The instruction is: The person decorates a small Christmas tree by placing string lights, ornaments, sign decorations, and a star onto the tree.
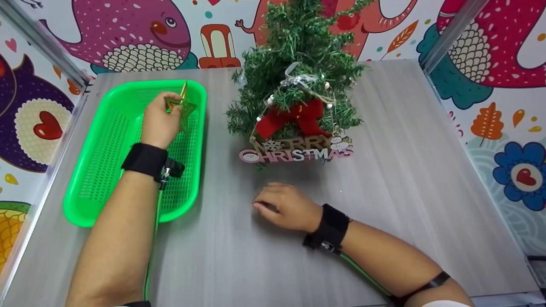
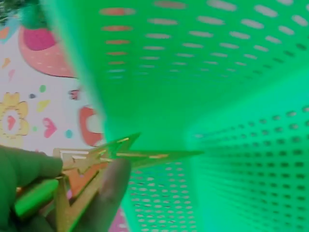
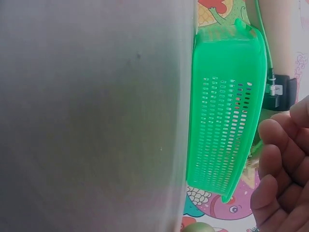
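My left hand (image 1: 161,121) pinches a gold star ornament (image 1: 186,108) over the far end of a green plastic basket (image 1: 200,170). In the left wrist view the star (image 2: 140,157) shows flat gold points and an open centre, with a short green piece (image 2: 36,199) between the fingers. My right hand (image 1: 288,207) rests on the table in front of the Christmas tree (image 1: 298,51), fingers loosely curled and holding nothing. The right wrist view shows those curled fingers (image 3: 285,164) with the basket's perforated side beyond.
On the tree hang a red bow (image 1: 294,117), a beaded string and a "Merry Christmas" sign (image 1: 296,154). The grey wood-look table (image 1: 409,170) is bordered by cartoon-printed panels (image 1: 140,34) and metal posts. Green cables run from both wristbands.
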Motion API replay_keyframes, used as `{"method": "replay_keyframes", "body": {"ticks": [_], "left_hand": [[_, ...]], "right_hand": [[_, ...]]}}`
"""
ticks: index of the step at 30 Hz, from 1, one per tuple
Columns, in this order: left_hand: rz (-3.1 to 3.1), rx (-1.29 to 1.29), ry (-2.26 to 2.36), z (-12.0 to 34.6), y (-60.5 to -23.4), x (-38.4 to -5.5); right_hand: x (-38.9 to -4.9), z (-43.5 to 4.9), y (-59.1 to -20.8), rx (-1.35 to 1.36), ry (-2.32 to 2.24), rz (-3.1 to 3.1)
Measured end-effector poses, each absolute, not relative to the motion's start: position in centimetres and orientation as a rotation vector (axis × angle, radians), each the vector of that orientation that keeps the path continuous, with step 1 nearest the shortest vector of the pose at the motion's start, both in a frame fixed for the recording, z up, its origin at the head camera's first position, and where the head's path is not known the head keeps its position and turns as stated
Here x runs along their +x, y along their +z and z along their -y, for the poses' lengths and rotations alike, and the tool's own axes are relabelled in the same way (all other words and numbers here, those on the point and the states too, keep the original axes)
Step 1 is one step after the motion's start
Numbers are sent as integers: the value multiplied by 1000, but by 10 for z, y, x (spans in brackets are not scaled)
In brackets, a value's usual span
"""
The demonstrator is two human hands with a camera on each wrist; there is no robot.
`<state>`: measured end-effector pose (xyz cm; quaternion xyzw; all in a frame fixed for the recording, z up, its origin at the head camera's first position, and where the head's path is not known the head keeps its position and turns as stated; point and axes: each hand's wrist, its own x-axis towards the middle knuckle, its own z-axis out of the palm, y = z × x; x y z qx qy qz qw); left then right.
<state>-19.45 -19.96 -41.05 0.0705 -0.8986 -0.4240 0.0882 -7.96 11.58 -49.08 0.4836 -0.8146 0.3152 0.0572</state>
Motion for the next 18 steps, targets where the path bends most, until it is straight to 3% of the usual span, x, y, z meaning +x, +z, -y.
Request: {"method": "replay_keyframes", "body": {"ticks": [10,18], "left_hand": [[2395,93,-1455,149,-359,-147],[2042,-330,-979,93,-336,-93]], "right_hand": [[-82,-120,-475,1473,969,2359],[-75,-130,-428,1487,1176,2057]]}}
